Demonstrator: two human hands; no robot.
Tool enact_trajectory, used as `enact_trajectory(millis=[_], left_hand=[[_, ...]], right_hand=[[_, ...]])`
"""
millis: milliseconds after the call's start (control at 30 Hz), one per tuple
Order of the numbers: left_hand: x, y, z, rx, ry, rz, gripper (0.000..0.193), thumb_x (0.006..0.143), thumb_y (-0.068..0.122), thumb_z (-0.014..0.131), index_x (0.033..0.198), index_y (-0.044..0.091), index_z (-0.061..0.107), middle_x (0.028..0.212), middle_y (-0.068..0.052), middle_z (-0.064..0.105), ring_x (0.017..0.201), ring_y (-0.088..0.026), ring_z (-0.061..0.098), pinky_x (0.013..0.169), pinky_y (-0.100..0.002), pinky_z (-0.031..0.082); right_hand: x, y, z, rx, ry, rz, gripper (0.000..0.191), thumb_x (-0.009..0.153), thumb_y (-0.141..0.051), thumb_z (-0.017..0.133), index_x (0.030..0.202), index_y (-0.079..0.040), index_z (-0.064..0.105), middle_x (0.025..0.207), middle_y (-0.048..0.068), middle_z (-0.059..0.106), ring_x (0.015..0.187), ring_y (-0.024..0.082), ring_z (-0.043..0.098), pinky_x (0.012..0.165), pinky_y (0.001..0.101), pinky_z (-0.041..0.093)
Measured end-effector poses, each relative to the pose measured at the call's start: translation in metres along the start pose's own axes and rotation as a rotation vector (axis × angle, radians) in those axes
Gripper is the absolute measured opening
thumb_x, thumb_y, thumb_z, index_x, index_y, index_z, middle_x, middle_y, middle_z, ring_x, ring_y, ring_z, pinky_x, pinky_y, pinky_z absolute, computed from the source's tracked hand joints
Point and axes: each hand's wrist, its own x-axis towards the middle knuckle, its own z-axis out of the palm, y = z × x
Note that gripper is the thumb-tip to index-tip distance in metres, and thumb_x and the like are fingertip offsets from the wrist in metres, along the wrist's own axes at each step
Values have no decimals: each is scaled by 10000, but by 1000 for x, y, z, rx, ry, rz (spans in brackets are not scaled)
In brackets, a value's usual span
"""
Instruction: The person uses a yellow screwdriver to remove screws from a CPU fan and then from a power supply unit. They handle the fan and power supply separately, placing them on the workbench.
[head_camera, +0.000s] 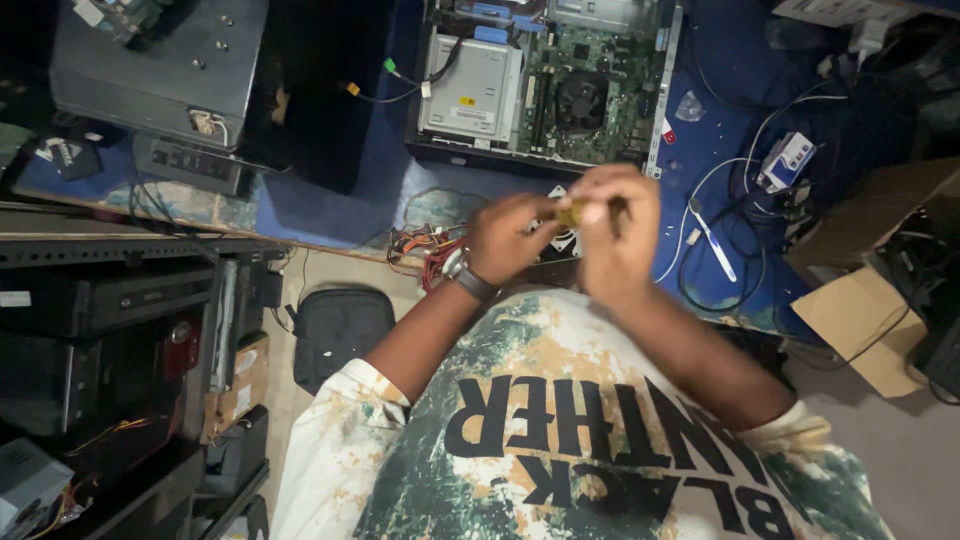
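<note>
A person's left hand (510, 235) and right hand (620, 225) pinch together on a small yellowish part (571, 212) above the blue workbench's (330, 195) near edge, by an opened computer (545, 80); a slip could drop it among the loose cables (430, 245).
</note>
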Motion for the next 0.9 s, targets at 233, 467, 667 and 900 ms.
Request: enact_trajectory(millis=[233, 467, 667, 900], left_hand=[[2, -9, -4, -110, -245, 204, 237, 898, 25, 685, 1132, 52, 657, 1087, -178, 704, 1002, -395, 695, 870, -439, 562], [2, -7, 0, -116, -190, 101, 351, 901, -67, 564, 1224, 47, 641, 1160, -180, 711, 1063, -385, 705, 897, -428, 578], [0, 2, -6, -106, -195, 34, 262, 953, -14, 600, 1198, 67, 644, 1113, -155, 722, 1039, -371, 711, 882, -414, 574], [4, 1, -8, -10, -47, 36, 234, 894, 124, 762, 1116, 78, 705, 1039, -135, 725, 957, -335, 724, 814, -396, 587]], right_hand=[[16, 20, -27, 721, -281, 188, 510, 1118, -452, 402, 732, -143, 528, 752, -29, 596, 731, 74, 577, 771, 273, 450], [-4, 14, -13, 263, 144, 158, 377, 1179, -374, 445, 1022, -34, 486, 981, 129, 565, 823, 198, 555, 787, 315, 491], [-23, 38, 5, 384, 243, -72, 348, 1121, -394, 523, 1224, -132, 317, 1169, 139, 493, 871, 209, 552, 814, 318, 519], [-25, 47, -7, 320, 197, 174, 486, 1168, -470, 439, 1087, -3, 544, 1037, 189, 675, 898, 228, 647, 867, 348, 540]])
